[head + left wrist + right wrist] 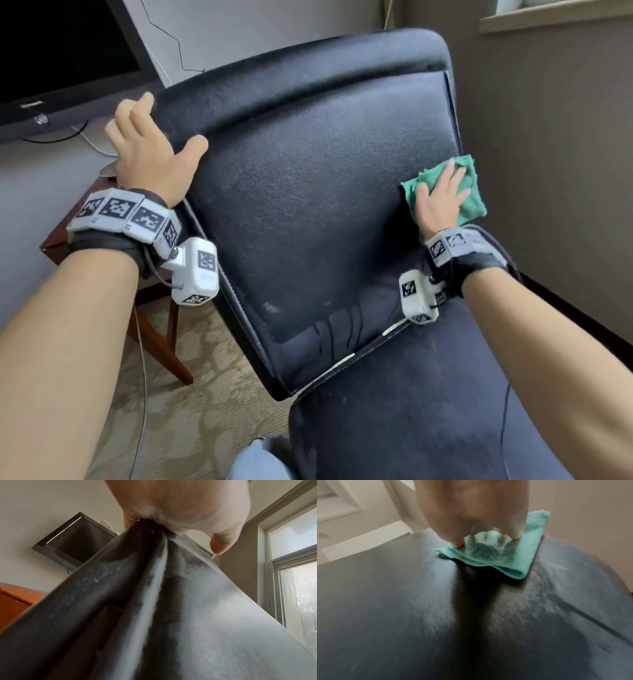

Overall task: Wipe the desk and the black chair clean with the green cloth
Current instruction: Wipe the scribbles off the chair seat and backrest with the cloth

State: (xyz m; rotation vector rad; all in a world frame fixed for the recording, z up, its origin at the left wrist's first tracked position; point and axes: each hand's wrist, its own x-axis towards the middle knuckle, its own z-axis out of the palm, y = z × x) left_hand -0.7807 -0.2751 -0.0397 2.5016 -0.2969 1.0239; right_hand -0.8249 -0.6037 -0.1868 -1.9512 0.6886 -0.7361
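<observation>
The black chair (308,192) fills the middle of the head view, its padded backrest tilted toward me. My left hand (150,150) grips the backrest's top left edge, fingers behind it and thumb on the front; the left wrist view shows my left hand (185,507) wrapped round the chair edge (154,588). My right hand (440,198) lies flat on the folded green cloth (471,202), pressing it against the right side of the backrest. In the blurred right wrist view the green cloth (496,555) sits under my right hand (471,511) on the chair surface (402,601). The desk (56,240) shows as a red-brown corner at left.
A dark monitor (51,58) with cables stands on the desk at the upper left. A wall (548,171) and window sill (548,15) close in right of the chair. Patterned carpet (191,411) lies below, with a cable (142,377) running down across it.
</observation>
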